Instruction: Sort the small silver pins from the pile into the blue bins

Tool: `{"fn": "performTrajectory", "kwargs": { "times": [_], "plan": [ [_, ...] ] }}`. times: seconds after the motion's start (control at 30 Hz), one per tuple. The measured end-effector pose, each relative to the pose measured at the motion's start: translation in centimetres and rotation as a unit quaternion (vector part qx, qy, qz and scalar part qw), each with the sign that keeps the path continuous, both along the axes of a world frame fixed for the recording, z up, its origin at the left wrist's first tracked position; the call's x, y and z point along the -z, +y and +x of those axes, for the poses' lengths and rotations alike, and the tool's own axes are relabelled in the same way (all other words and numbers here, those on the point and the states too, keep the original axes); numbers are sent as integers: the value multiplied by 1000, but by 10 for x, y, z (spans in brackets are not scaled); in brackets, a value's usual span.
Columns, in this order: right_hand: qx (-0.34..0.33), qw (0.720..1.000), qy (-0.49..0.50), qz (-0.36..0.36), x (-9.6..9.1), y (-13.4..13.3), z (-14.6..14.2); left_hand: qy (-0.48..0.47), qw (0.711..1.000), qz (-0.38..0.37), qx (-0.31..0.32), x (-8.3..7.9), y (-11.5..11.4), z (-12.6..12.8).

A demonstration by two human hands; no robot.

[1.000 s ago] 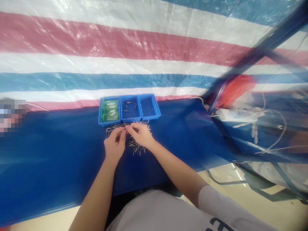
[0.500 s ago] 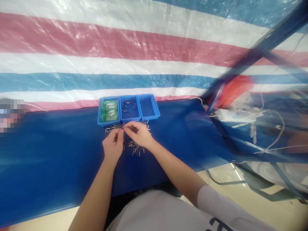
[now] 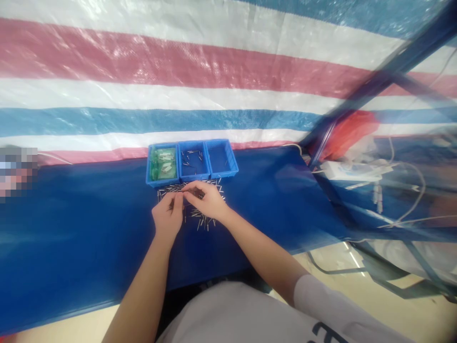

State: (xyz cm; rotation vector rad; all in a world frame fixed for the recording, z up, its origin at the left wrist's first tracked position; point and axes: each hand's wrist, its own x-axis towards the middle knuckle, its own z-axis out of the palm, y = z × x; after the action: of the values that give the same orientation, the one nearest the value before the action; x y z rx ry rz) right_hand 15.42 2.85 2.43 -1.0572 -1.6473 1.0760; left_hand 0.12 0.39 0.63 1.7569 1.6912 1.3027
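Note:
A heap of small metal pins lies on the blue table, just in front of three joined blue bins. My left hand and my right hand rest on the heap with their fingertips meeting in a pinch over the pins. What the fingers hold is too small to see. The left bin holds green packets, the middle bin a few loose pins, the right bin almost nothing.
A striped red, white and blue tarp hangs behind the table. To the right stand a blue metal frame, a red bag, a white power strip and loose cables. A blurred patch sits at the far left.
Both hands stayed on the pin heap; the fingertips shifted slightly toward each other and toward the bins.

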Motion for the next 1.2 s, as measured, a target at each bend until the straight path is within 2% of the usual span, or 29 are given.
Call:
{"fn": "performTrajectory", "kwargs": {
  "times": [1.2],
  "plan": [
    [-4, 1000, -2, -8, -4, 0, 0, 8, 1000, -13, -9, -2, 0, 0]
  ]
}}
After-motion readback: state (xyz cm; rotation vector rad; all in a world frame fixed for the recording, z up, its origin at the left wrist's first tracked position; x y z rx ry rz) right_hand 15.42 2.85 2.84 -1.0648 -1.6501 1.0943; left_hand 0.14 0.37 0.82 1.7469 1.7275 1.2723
